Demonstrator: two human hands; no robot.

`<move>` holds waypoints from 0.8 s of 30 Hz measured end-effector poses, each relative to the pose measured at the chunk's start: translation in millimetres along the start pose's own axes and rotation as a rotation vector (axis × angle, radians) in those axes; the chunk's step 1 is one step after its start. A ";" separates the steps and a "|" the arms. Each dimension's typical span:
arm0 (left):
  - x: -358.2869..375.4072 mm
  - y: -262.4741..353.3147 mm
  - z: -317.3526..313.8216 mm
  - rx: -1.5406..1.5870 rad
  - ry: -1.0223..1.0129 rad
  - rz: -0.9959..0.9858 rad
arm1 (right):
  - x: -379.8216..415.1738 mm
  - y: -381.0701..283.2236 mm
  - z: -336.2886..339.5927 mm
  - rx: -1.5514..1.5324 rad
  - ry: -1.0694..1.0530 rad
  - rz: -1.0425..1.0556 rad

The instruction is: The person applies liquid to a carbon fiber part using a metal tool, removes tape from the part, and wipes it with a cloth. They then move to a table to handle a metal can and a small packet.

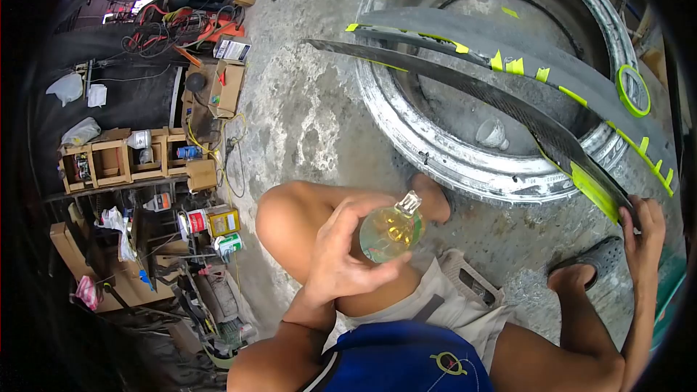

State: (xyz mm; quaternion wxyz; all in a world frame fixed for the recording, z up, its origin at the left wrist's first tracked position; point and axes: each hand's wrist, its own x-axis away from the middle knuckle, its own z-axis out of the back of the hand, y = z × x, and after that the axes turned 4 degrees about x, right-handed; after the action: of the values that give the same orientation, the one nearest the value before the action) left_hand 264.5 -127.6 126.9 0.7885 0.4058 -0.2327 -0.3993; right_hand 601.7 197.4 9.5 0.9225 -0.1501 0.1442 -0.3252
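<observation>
My left hand [348,250] is wrapped round a clear round container [381,239] above my lap. Pale yellow-green liquid shows inside it, and a shiny clear or metallic piece sticks out at its upper edge. At the right, my right hand [643,226] grips the near end of a long, curved dark strip [501,94] with a woven carbon-fibre look. Yellow-green masking tape [594,192] runs along the strip's lower edge. Behind it lies a wider grey curved panel [552,54] with several tape pieces along its edge. Both parts rest across a large tyre [406,147].
A roll of green tape [633,91] sits on the grey panel. A small whitish cup [491,133] lies inside the tyre. To the left are a wooden crate [123,160], paint cans [223,222], cardboard boxes [227,88] and tangled cables [163,33]. Beneath me is a plastic stool [472,279].
</observation>
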 end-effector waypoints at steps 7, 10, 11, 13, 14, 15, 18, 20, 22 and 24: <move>2.2 -1.4 3.0 0.002 0.016 0.027 | -10.9 -12.2 7.5 -0.007 -0.046 -0.007; 6.4 -7.8 7.3 -0.010 0.006 0.028 | -12.9 -16.5 10.7 -0.080 -0.073 -0.019; 6.5 -11.2 6.6 -0.056 0.022 0.046 | -14.7 -19.0 13.2 -0.098 -0.074 -0.011; 5.9 -14.9 3.9 -0.007 0.038 0.030 | -14.7 -14.7 11.8 -0.087 -0.054 0.023; 6.1 -16.6 3.2 -0.001 0.080 0.036 | -13.9 -14.1 11.5 -0.058 -0.049 0.027; 6.5 -18.3 2.5 0.019 0.075 0.020 | -14.3 -14.6 11.9 -0.057 -0.043 0.034; 7.2 -19.5 2.5 0.000 0.111 0.040 | -15.6 -15.0 11.7 -0.038 -0.009 0.075; 7.1 -11.7 4.6 -0.083 0.121 0.002 | -13.4 -12.9 12.3 -0.035 -0.053 0.064; -1.8 -19.0 -0.2 -0.111 0.106 -0.098 | -11.1 -5.9 15.5 -0.011 -0.089 0.133; 4.8 -23.7 4.2 -0.073 0.097 -0.088 | -10.6 -10.4 17.0 -0.042 -0.020 0.114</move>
State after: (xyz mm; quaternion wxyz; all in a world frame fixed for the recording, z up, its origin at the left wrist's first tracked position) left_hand 254.0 -141.8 110.0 0.7949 0.4055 -0.1614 -0.4215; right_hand 594.2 199.6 30.6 0.9376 -0.1641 0.1498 -0.2674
